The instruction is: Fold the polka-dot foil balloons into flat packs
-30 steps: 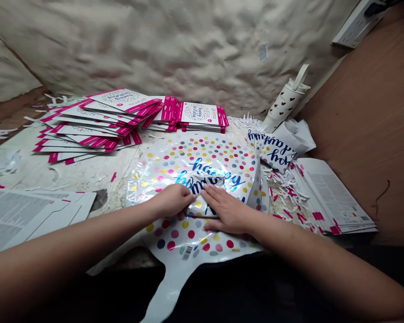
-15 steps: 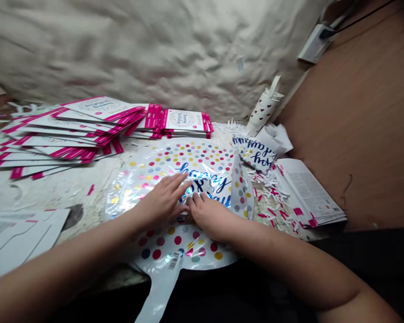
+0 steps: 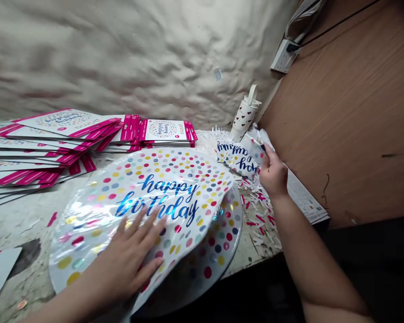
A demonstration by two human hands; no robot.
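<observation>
I have the left hand [image 3: 134,255] flat, fingers spread, on the dotted balloon [image 3: 168,193]. The balloon pokes past the front of the surface [image 3: 72,190], so a hard push could make it slide off. Its right side lifts up, and could crease if pressed. Farther out, the right hand [image 3: 274,175] curls up by the folded balloon [image 3: 237,157]; that grip is blurry, so I can't tell what it has. A quick tug could bump the bottle [image 3: 246,116] behind and tip it.
</observation>
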